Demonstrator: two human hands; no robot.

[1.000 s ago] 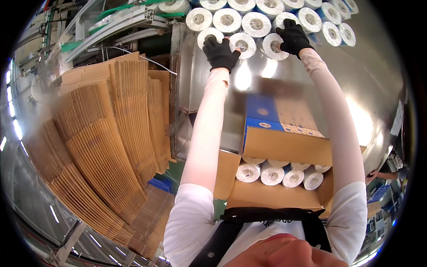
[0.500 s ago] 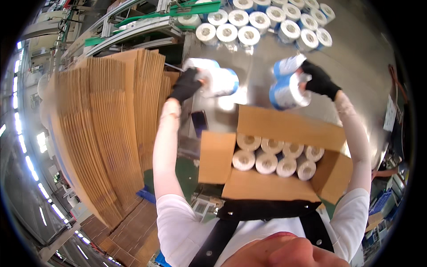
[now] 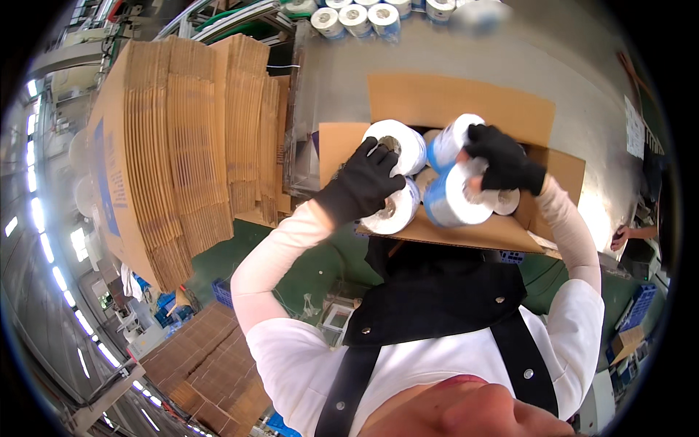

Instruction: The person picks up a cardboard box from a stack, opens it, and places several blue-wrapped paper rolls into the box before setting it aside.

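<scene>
An open cardboard box (image 3: pixel 344 150) stands before me, its flaps folded outward. My left hand (image 3: pixel 362 180), in a black fingerless-tipped glove, grips two paper rolls at the box's left side: an upper roll (image 3: pixel 413 148) and a lower roll (image 3: pixel 403 213), both in white and blue wrap. Its fingers reach to their cores. My right hand (image 3: pixel 507 162), gloved alike, is closed on two more wrapped rolls, one tilted roll (image 3: pixel 448 146) and one nearer roll (image 3: pixel 453 197), held over the box's middle. Below them, parts of other rolls (image 3: pixel 507 202) show inside; the rest are hidden.
Several wrapped rolls (image 3: pixel 355 20) stand at the far edge of the metal table (image 3: pixel 342 84); one there is blurred. Flattened cartons (image 3: pixel 186 146) are stacked upright at left. Brown cartons (image 3: pixel 211 364) lie lower left. Another person's hand (image 3: pixel 620 237) shows at far right.
Both hands have come nearer with their pairs of rolls, from above the metal table to the open box. The view has shifted, so the box and cartons appear higher.
</scene>
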